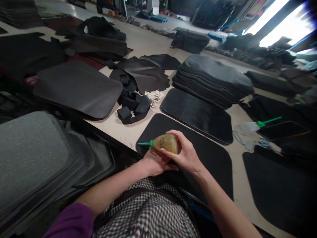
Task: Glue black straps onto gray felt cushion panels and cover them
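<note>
My right hand (184,150) is closed around a squeeze bottle (163,142) of yellowish liquid. The bottle lies tilted on its side, its thin green nozzle pointing left. Just below it, my left hand (157,164) is at the near edge of a black rounded sheet (208,158). A finger of that hand stretches to the right; the bottle and my right hand hide part of the rest. Beyond the sheet lies a short stack of similar black panels (195,110).
A taller panel stack (213,77) stands behind. Black strap pieces (135,107) and white cloth scraps (155,96) lie left of it. A brown-black sheet pile (79,87) sits at the left, grey panels (29,155) lower down. Another green-tipped bottle (247,127) lies right.
</note>
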Demonstrator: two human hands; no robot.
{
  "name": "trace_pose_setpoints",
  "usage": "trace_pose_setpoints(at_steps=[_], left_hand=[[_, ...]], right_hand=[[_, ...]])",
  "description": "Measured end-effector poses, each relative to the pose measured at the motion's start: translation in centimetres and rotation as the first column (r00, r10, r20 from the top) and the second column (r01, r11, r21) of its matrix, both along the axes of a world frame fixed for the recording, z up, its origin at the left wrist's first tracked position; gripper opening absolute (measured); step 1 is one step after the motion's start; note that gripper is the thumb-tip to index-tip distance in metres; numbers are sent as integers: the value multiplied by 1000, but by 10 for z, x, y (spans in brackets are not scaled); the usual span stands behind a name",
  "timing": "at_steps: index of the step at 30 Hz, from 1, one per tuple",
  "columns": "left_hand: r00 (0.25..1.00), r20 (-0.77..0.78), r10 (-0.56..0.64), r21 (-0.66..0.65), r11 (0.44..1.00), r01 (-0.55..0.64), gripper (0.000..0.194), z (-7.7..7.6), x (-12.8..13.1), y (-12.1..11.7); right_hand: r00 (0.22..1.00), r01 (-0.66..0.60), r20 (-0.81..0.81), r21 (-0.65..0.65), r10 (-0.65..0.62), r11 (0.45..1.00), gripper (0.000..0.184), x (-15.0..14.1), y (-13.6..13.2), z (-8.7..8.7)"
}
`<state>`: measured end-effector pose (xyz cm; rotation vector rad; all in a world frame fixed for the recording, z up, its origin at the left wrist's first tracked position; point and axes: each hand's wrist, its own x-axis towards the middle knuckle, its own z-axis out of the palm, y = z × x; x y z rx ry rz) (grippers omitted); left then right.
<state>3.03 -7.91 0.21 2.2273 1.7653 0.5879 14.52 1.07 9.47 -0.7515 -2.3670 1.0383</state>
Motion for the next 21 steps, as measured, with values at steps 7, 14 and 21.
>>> trace_pose_setpoints(at_steps=[7,14,21], left_hand=[[999,-15,-30,25,999,31,83,-1,-2,1],[992,-93,-87,89,991,96,69,17,-8,3],[987,-134,-83,130,986,101,69,20,-7,3]], right_hand=[[1000,-25,-7,96,26,995,48,-4,10,-9],[994,111,-44,220,-103,969,48,-6,40,-15],[944,329,-156,371,-291,868,47,-21,75,-30]])
